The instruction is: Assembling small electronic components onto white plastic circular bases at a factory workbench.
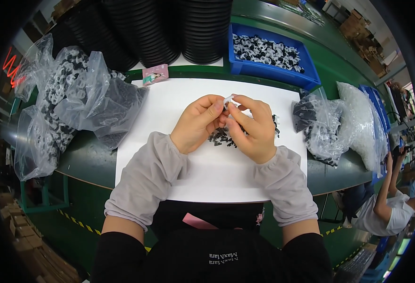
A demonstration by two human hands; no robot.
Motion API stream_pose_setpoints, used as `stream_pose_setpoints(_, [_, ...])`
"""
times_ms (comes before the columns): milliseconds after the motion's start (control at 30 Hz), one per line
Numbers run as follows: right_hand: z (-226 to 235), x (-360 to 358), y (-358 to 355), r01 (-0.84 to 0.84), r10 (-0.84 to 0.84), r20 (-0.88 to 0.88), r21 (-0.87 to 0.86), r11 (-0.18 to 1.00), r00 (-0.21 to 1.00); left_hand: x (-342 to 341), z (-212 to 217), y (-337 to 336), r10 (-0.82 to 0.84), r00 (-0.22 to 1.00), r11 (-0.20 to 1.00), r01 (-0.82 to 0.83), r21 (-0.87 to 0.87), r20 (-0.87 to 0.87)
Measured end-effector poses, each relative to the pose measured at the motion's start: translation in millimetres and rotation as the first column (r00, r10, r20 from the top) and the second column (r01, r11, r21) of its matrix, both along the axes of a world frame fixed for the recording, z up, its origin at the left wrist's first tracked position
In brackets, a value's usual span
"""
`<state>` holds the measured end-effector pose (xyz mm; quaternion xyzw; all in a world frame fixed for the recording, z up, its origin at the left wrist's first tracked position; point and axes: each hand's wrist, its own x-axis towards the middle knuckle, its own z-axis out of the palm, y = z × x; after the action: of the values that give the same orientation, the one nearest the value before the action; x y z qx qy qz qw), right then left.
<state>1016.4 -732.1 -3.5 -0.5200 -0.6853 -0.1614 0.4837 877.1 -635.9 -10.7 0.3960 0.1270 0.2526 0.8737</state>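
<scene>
above the white sheet (207, 174), left hand (195, 123) and right hand (252, 129) pinch one small white clip (228, 98) between narrowed fingers. best kept low over the black parts (220, 137) beneath, so a slip lands on the sheet.

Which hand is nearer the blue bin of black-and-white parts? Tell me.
The right hand. It lies below and slightly left of the blue bin, toward the table's near edge, while the left hand sits farther left on the white sheet, touching the right hand.
</scene>
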Motion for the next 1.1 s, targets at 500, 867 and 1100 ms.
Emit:
stream_pose_setpoints(500, [3.8,0.5,-3.3,-0.106,0.105,-0.020,-0.102,0.989,0.994,-4.3,1.3,3.9,-0.006,0.999,0.984,0.014,0.179,-0.050])
stream_pose_setpoints(867, [-9.9,17.9,-8.3,-0.089,0.015,-0.138,-0.549,0.831,0.990,-3.4,-5.1,16.2,-0.057,0.997,0.988,0.049,0.145,0.053])
stream_pose_setpoints(1100, [-12.2,-4.0,-11.4,0.158,-0.078,0.154,-0.620,0.769,0.985,-4.5,-6.2,17.6,-0.053,0.996,0.990,0.043,0.134,0.072])
